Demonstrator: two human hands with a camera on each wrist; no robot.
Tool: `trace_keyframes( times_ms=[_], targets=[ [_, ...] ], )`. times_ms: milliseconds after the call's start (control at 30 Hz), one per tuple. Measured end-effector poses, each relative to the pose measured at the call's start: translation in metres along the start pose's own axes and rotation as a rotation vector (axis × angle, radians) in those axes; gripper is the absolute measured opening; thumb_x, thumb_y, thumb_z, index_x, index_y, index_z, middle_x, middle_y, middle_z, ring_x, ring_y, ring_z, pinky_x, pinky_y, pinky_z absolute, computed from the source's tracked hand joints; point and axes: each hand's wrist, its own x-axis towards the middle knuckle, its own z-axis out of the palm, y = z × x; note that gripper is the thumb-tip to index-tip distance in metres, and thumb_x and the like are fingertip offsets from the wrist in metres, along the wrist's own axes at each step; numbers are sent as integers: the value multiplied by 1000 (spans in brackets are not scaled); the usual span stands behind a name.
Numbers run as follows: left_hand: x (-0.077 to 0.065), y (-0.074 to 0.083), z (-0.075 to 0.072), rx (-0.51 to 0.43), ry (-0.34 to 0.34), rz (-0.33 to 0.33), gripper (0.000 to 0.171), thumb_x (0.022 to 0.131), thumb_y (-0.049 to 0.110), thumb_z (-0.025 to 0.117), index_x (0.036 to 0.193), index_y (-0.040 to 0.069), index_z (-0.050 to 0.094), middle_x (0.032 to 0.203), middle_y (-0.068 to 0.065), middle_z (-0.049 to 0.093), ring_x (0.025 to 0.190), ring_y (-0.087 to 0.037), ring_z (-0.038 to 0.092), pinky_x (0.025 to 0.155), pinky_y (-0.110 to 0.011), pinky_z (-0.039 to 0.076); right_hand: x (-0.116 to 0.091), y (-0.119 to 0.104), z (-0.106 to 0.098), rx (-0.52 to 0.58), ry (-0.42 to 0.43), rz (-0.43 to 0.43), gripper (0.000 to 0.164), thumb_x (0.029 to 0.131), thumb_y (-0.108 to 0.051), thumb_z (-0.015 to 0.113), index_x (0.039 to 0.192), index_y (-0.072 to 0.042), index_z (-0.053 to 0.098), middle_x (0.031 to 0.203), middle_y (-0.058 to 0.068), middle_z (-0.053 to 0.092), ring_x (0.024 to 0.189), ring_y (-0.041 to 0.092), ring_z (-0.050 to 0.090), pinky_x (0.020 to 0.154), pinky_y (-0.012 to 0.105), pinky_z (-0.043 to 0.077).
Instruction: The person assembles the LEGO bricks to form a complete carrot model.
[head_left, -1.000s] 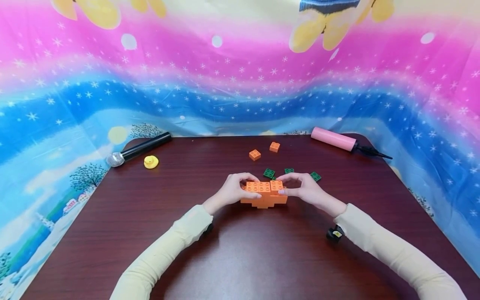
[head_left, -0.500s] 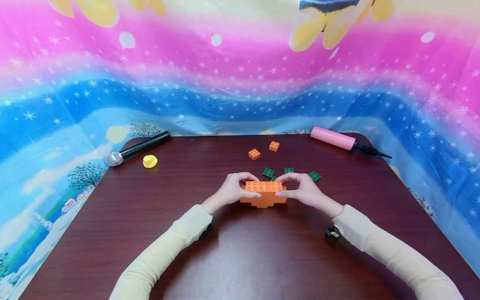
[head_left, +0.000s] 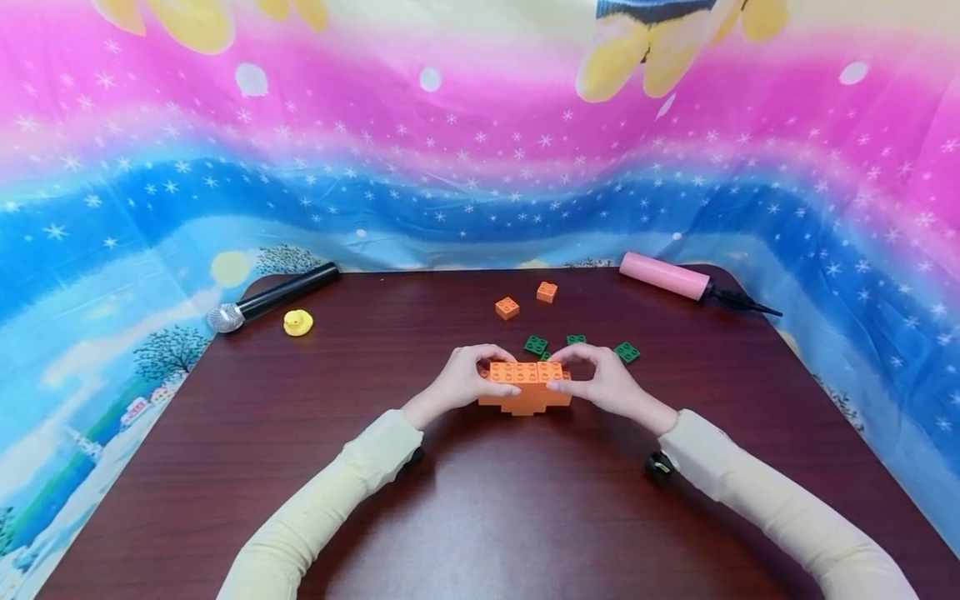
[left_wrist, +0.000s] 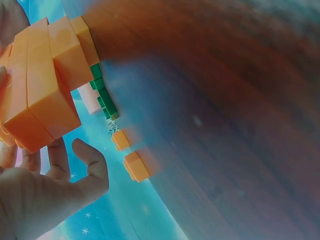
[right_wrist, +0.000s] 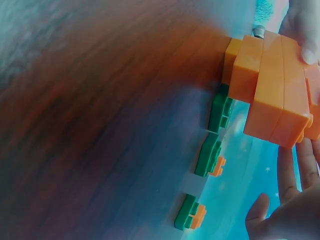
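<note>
Left hand (head_left: 468, 377) and right hand (head_left: 603, 379) both grip the upper part of one orange brick structure (head_left: 525, 396), each curved with a thumb on the near face and fingers reaching round behind, parted only by the thickness between them. Largest of the surroundings is a printed cloth (head_left: 427, 150) of pink, blue and white snowflakes, hanging behind and along the sides of a dark reddish-brown table (head_left: 480, 517). Cream sleeves (head_left: 322, 508) cover both forearms down to the wrists. Toward the far right edge lies a pink pump (head_left: 663, 276) with a black nozzle; toward the far left, a black microphone (head_left: 281, 296) with a silver head. The orange structure stands near the middle of the table between the two hands, studs up, its sides stepping in to a narrow foot. A black wrist device (head_left: 660, 467) sits under the right cuff. A yellow duck (head_left: 298, 322) rests just in front of the microphone. Smallest are two loose orange bricks (head_left: 507, 308) farther back and, nearer the structure, flat green bricks (head_left: 536, 344), one partly hidden behind it.
</note>
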Motion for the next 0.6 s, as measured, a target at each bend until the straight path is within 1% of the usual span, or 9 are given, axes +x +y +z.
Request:
trace_keyframes(
  times_ms=[133,333,433,600],
  targets=[
    [0,0,-1,-7,-6,1,34,75,27,83,105,15,70,104,-1,69,90,-17,56,77,-28,52,2,0,-1,-14,-10,-14,30,80,-19,78,108,-11,69,104,4,69,96,20,61,84,42,53],
    [0,0,-1,7,-7,1,33,75,28,82,103,16,70,104,0,70,89,-16,56,76,-28,51,5,-1,-3,-35,-21,-35,28,80,-19,78,107,-11,71,101,3,71,93,18,62,82,38,54],
    [0,1,-2,11,-6,5,32,75,27,83,102,16,71,104,0,70,88,-16,56,75,-28,50,5,0,-2,-34,-24,-33,28,80,-20,78,106,-12,71,100,3,71,92,17,62,81,35,53],
    [0,2,-1,22,-7,6,32,75,27,83,102,16,71,104,0,70,89,-15,56,75,-26,50,2,3,-1,-18,-12,-19,28,81,-20,78,107,-12,71,101,2,70,92,17,62,83,37,52]
  ],
)
